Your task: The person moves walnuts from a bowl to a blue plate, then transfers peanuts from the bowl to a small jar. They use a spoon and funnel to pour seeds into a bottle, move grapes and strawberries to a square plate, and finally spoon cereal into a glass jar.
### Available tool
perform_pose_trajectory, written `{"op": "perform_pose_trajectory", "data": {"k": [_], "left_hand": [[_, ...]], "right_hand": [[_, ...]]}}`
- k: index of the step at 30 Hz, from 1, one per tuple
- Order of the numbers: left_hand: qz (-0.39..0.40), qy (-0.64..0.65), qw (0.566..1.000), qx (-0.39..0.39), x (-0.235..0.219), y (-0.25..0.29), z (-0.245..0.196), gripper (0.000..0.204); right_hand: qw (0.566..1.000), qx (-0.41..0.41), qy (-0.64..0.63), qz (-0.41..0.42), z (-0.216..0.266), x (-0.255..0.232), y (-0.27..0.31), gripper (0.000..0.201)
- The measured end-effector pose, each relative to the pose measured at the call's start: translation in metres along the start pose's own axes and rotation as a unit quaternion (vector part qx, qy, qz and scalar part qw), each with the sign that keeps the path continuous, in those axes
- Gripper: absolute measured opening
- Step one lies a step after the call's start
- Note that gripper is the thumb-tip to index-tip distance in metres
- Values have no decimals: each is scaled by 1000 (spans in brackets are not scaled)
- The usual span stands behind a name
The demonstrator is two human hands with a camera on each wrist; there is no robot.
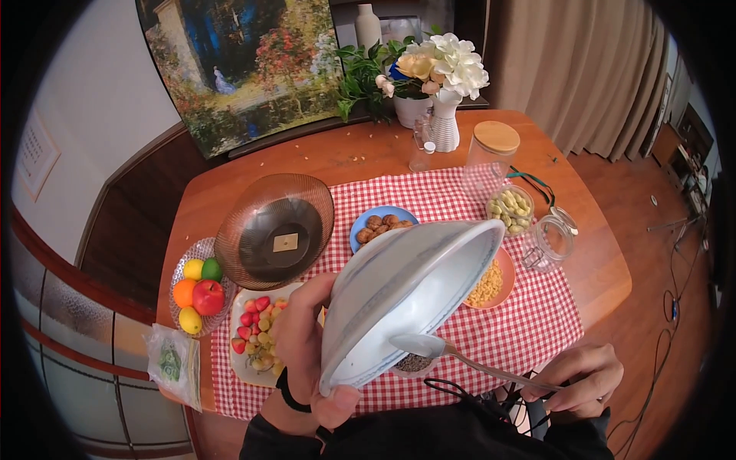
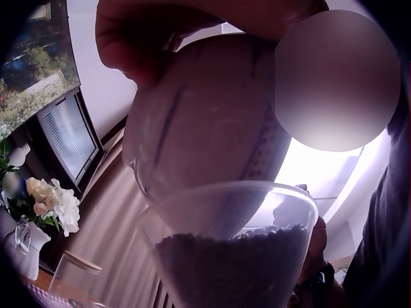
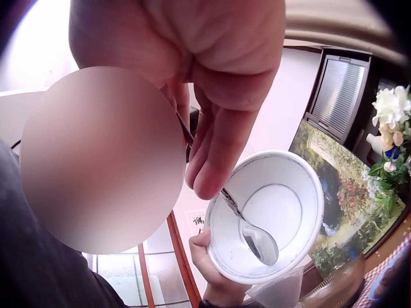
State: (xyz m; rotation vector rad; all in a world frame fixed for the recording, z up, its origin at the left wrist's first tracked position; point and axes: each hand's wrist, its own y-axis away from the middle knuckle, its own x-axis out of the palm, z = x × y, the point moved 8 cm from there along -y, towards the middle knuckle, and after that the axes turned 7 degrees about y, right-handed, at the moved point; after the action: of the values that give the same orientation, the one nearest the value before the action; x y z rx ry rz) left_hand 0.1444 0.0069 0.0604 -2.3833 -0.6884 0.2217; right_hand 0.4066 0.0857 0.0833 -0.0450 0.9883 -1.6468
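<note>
My left hand (image 1: 307,345) grips the rim of a white bowl (image 1: 414,299) with blue markings, tilted steeply on its side. My right hand (image 1: 579,379) pinches the handle of a metal spoon (image 1: 429,346), whose head is at the bowl's mouth. In the right wrist view the bowl's inside (image 3: 279,205) looks bare apart from the spoon (image 3: 260,244). Below the bowl is a clear cup of dark grains (image 1: 414,363), seen larger in the left wrist view, the grains (image 2: 231,263) filling much of it.
On the checked cloth (image 1: 414,192) are a blue plate of walnuts (image 1: 381,225), an orange plate of yellow bits (image 1: 491,284), a fruit tray (image 1: 253,368) and glass jars (image 1: 548,244). A brown basket (image 1: 274,230) and fruit bowl (image 1: 201,295) stand left; flowers (image 1: 452,69) stand behind.
</note>
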Motion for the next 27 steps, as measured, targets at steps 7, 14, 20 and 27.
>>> {"op": "perform_pose_trajectory", "data": {"k": [7,14,20,27], "left_hand": [[82,-64,994,42,0,-7,-6,92],[-33,83,992,-89,-4,8,6,97],[-79,64,988,-116,-10,5,3,101],[-72,135,982,-112,-20,7,16,97]], "right_hand": [[984,12,40,-175,6,-6,11,11],[927,102,89,-351,-1,-15,23,24],[934,122,91,-322,-6,-11,25,27],[925,90,48,-367,-7,-9,19,26]]}}
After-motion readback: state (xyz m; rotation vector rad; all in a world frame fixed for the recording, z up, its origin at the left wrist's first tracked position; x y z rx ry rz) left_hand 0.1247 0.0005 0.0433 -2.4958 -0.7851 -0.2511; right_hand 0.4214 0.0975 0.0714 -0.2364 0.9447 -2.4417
